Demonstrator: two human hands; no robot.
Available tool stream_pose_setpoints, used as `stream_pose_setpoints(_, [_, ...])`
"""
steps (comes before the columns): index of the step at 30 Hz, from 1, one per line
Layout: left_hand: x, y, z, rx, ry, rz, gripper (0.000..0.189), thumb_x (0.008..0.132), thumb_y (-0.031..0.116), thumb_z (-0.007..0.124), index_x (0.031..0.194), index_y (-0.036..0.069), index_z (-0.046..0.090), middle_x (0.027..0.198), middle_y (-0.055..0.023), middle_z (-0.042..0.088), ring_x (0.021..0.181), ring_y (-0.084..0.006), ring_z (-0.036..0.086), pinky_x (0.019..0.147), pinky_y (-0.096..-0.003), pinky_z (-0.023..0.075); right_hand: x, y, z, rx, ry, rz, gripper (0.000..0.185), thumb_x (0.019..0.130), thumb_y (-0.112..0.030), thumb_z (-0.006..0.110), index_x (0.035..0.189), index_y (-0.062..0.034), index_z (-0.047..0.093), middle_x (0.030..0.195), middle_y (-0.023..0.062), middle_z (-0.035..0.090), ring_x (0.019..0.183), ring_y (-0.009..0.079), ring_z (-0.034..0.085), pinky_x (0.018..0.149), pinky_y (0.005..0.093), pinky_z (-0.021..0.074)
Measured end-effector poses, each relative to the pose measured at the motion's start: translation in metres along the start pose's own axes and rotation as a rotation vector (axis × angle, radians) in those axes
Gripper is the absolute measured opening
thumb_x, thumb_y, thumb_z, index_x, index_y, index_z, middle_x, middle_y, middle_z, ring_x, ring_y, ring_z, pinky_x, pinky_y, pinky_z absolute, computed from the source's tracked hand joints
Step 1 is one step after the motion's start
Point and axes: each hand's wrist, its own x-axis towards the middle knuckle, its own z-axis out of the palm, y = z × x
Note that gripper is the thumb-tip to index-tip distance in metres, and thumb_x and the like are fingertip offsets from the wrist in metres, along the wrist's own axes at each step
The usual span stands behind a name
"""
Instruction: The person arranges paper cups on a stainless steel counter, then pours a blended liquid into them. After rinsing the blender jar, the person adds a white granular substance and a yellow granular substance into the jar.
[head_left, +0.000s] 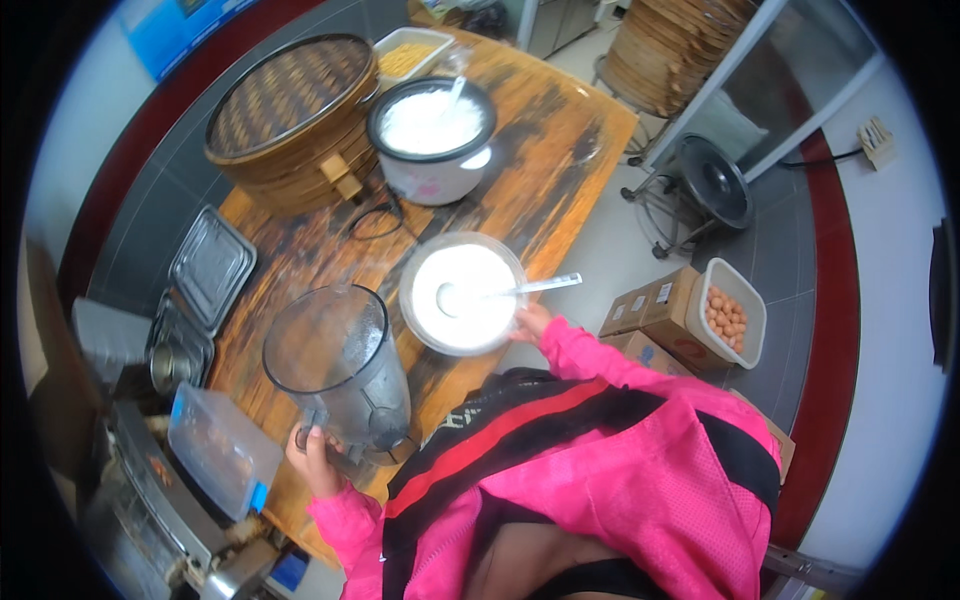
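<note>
My left hand (316, 453) grips the handle of a large clear plastic jug (330, 360) with a dark rim, near the table's front edge. At the right side of a round tub (411, 319), my right hand (532, 322) has its fingers on the rim. The tub is full of something white, and a ladle (551, 283) lies in it with its handle over the rim towards the right. Behind the tub stands a rice cooker pot (435, 176) with white contents and a white spoon (455, 96) upright in them.
A bamboo steamer (292, 120) and a white tray of yellow grains (406, 60) stand at the back of the wooden table (517, 187). Metal trays (214, 262) and a clear plastic box (221, 457) are at left. Cardboard boxes (667, 307) and a basket of eggs (724, 321) stand at right.
</note>
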Motion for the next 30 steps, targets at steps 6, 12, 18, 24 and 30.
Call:
stream_pose_setpoints(6, [0.022, 0.01, 0.098, -0.009, -0.204, 0.069, 0.03, 0.076, 0.028, 0.059, 0.079, 0.0, 0.05, 0.059, -0.0047, 0.047, 0.05, -0.0121, 0.046, 0.045, -0.0241, 0.0374, -0.002, -0.056, -0.082, 0.177, 0.074, -0.161, 0.033, 0.085, -0.008, 0.044, 0.116, -0.0011, 0.051, 0.101, 0.013, 0.063, 0.073, 0.0216, 0.066, 0.055, 0.0264, 0.0558])
stream_pose_setpoints(12, [0.016, -0.011, 0.199, 0.124, -0.126, 0.125, 0.034, 0.074, 0.033, 0.059, 0.075, 0.0, 0.05, 0.059, -0.0053, 0.049, 0.05, -0.0125, 0.046, 0.047, -0.024, 0.0373, 0.099, -0.156, -0.164, 0.228, 0.218, -0.174, 0.032, 0.085, -0.007, 0.045, 0.115, 0.0022, 0.05, 0.102, 0.0171, 0.06, 0.075, 0.0267, 0.065, 0.055, 0.0306, 0.0565])
stream_pose_setpoints(18, [0.002, -0.029, 0.3, -0.004, 0.223, 0.113, 0.031, 0.077, 0.03, 0.056, 0.072, 0.001, 0.048, 0.059, -0.0065, 0.049, 0.049, -0.0134, 0.046, 0.046, -0.024, 0.0362, 0.23, -0.293, -0.232, 0.031, 0.258, -0.149, 0.027, 0.085, -0.01, 0.047, 0.109, 0.0024, 0.045, 0.096, 0.0175, 0.056, 0.073, 0.0299, 0.064, 0.055, 0.0345, 0.0561])
stream_pose_setpoints(24, [-0.016, -0.029, 0.349, -0.018, 0.382, 0.137, 0.031, 0.079, 0.031, 0.054, 0.078, 0.0, 0.05, 0.06, -0.0055, 0.046, 0.048, -0.0135, 0.046, 0.045, -0.0244, 0.0359, 0.345, -0.402, -0.229, 0.386, 0.232, -0.136, 0.034, 0.092, -0.021, 0.048, 0.118, 0.0008, 0.042, 0.106, 0.0192, 0.053, 0.089, 0.0316, 0.059, 0.075, 0.0389, 0.0548])
stream_pose_setpoints(30, [-0.004, -0.021, 0.363, 0.078, 0.432, 0.101, 0.03, 0.079, 0.029, 0.056, 0.08, -0.001, 0.052, 0.058, -0.005, 0.048, 0.048, -0.0123, 0.046, 0.046, -0.024, 0.0365, 0.326, -0.413, -0.139, -0.28, -0.016, -0.22, 0.032, 0.086, -0.034, 0.059, 0.07, -0.0071, 0.054, 0.051, -0.0004, 0.045, 0.043, 0.0118, 0.042, 0.042, 0.0262, 0.0357])
